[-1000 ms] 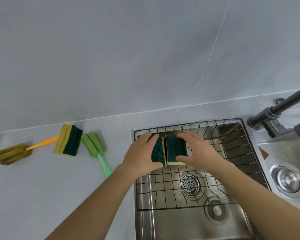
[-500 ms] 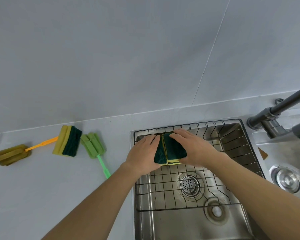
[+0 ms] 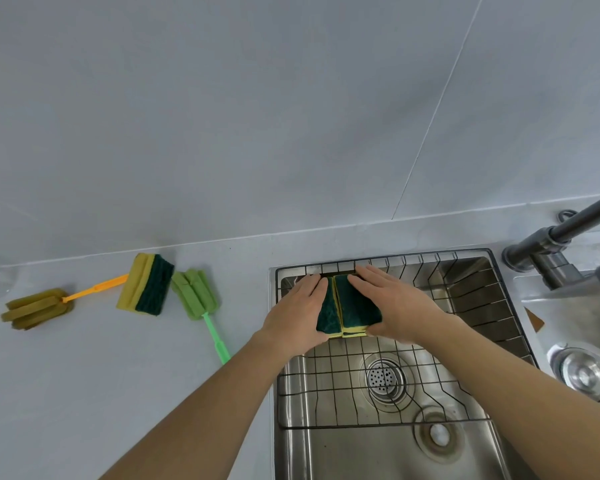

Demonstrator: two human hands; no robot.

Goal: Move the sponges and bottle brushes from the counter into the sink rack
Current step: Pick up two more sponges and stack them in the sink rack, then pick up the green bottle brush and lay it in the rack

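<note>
Two green-and-yellow sponges are pressed side by side at the back left of the wire sink rack [image 3: 465,296]. My left hand [image 3: 297,315] grips the left sponge [image 3: 327,311]; my right hand [image 3: 400,304] grips the right sponge [image 3: 357,306]. On the counter to the left lies a third sponge [image 3: 146,284]. Beside it rests a green bottle brush [image 3: 196,292] with its handle pointing toward me. Farther left is an olive bottle brush [image 3: 37,308] with an orange handle that runs under the third sponge.
The steel sink [image 3: 378,452] holds a strainer drain [image 3: 383,377] under the rack. A dark faucet [image 3: 551,237] stands at the right, with a second drain [image 3: 584,372] beyond it. The grey counter [image 3: 84,393] spreads to the left, backed by a tiled wall.
Both hands have brought the two sponges together and moved them back and down toward the rack's rear left corner. The counter items have not moved.
</note>
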